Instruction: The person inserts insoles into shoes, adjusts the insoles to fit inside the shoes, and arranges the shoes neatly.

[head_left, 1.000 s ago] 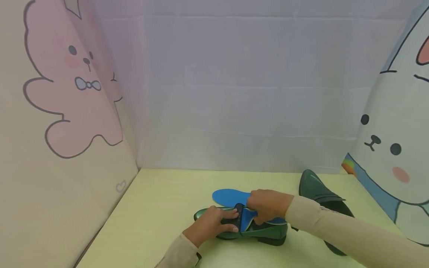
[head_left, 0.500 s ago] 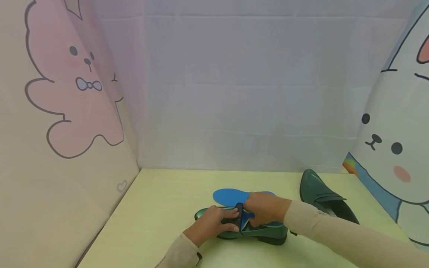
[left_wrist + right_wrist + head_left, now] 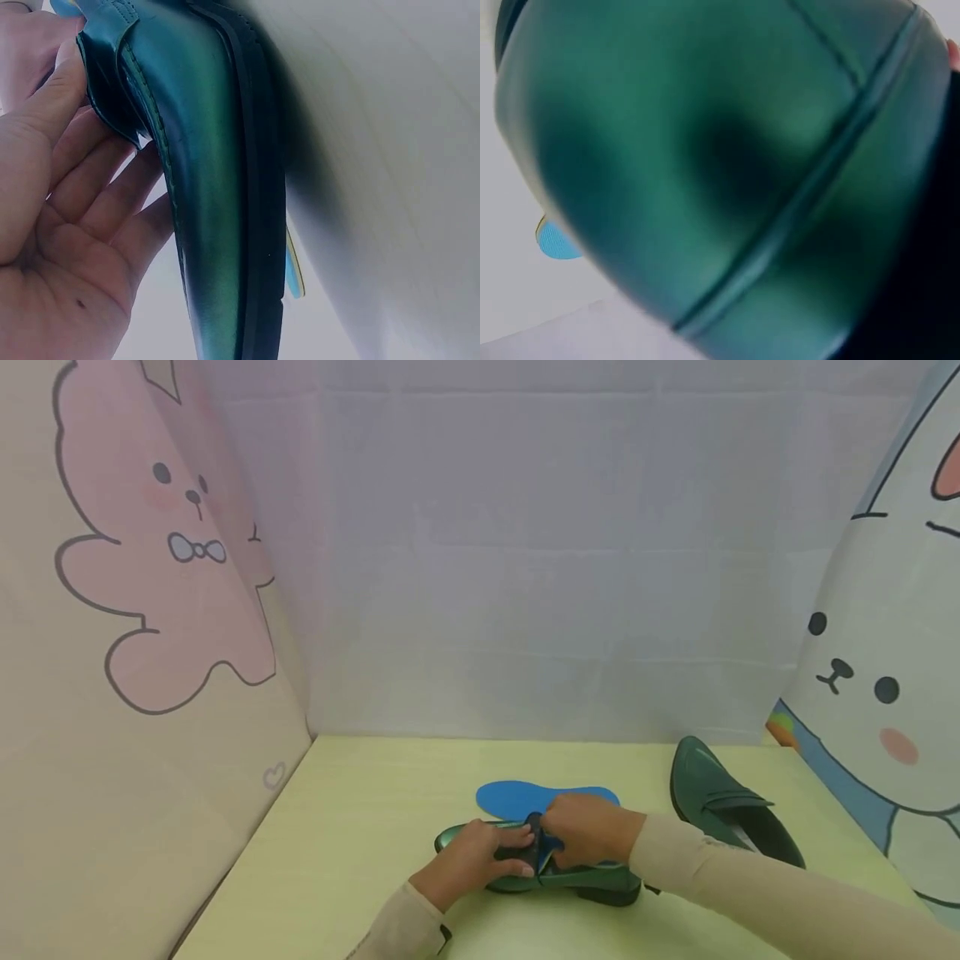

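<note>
A dark green loafer (image 3: 588,878) lies on the table with its toe to the left. My left hand (image 3: 476,860) holds its front, thumb and fingers at the strap; in the left wrist view the thumb presses the strap edge of the loafer (image 3: 206,187). Bent fingers of my right hand (image 3: 588,828) hold a blue insole (image 3: 551,847) at the shoe's opening, its front part hidden under the strap. Behind the shoe a second blue insole (image 3: 517,797) lies flat. The loafer's green back (image 3: 667,150) fills the right wrist view, hiding the right fingers.
Another green loafer (image 3: 708,785) stands at the right, partly behind the right sleeve (image 3: 720,864). The pale yellow table (image 3: 360,827) ends at a white cloth backdrop (image 3: 540,610). Cartoon-printed cloths (image 3: 172,568) line the sides.
My right hand has shifted left toward the strap, and less of the blue insole shows at the opening. The left hand and the loafer have stayed in place.
</note>
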Demonstrator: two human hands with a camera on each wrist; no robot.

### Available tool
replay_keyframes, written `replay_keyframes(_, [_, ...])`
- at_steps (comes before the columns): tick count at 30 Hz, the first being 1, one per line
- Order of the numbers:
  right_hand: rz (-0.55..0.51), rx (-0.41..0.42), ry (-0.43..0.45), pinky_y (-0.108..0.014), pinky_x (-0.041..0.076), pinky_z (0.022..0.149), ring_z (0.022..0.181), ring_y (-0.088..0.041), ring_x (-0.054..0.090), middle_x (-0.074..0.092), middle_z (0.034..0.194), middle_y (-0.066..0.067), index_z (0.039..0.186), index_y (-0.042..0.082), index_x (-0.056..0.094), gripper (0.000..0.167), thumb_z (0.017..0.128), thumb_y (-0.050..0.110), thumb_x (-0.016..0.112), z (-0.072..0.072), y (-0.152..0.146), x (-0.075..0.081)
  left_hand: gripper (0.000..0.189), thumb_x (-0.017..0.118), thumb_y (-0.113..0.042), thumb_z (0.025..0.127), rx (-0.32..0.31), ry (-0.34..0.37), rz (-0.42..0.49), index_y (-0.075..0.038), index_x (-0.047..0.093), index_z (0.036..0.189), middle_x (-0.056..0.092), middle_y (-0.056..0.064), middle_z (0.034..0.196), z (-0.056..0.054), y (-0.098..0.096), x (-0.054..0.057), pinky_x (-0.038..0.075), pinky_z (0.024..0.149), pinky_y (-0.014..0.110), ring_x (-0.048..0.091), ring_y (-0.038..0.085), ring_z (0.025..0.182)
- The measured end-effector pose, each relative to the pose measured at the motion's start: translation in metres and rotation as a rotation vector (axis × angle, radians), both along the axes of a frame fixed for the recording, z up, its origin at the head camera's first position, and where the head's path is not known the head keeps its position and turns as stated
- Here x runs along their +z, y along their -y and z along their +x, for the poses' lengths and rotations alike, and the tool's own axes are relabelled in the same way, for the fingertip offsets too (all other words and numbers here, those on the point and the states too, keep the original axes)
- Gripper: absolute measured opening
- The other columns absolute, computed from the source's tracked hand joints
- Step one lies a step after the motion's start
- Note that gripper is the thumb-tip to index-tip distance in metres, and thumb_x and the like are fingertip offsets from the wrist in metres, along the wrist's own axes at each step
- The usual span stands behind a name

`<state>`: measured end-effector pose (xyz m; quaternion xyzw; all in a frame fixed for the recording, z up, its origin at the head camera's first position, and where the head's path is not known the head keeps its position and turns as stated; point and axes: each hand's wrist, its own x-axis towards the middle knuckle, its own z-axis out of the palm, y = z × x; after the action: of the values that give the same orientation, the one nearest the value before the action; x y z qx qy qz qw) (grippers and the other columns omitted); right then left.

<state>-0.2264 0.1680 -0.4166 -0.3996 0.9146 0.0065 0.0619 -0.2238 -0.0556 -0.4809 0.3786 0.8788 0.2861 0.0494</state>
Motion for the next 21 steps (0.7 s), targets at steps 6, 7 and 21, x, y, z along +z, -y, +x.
replay_keyframes(6, [-0.011, -0.001, -0.022, -0.024, 0.042, 0.053, 0.059, -0.003, 0.048, 0.057, 0.07, 0.008, 0.088, 0.015, 0.073, 0.016, 0.082, 0.024, 0.085, 0.0035, 0.0026, -0.0005, 0.052, 0.073, -0.041, 0.089, 0.0, 0.016, 0.005, -0.016, 0.067, 0.135, 0.06, -0.001, 0.138, 0.0011, -0.0008, 0.0024, 0.046, 0.067, 0.014, 0.067, 0.004, 0.076])
replay_keyframes(7, [-0.017, -0.004, -0.027, -0.024, 0.042, 0.052, 0.059, -0.003, 0.048, 0.056, 0.069, 0.008, 0.087, 0.015, 0.072, 0.017, 0.082, 0.024, 0.085, 0.0041, 0.0024, -0.0013, 0.052, 0.073, -0.041, 0.09, -0.001, 0.018, 0.006, -0.016, 0.067, 0.135, 0.06, -0.001, 0.139, 0.0015, -0.001, 0.0027, 0.046, 0.067, 0.014, 0.067, 0.005, 0.076])
replay_keyframes(21, [-0.11, -0.038, 0.04, -0.024, 0.041, 0.049, 0.054, -0.002, 0.047, 0.054, 0.065, 0.01, 0.089, 0.014, 0.072, 0.015, 0.084, 0.019, 0.084, 0.0051, 0.0014, -0.0052, 0.052, 0.072, -0.04, 0.091, -0.01, 0.011, 0.019, -0.015, 0.066, 0.135, 0.06, -0.001, 0.139, 0.0023, 0.0006, 0.0016, 0.053, 0.089, 0.02, 0.064, 0.012, 0.115])
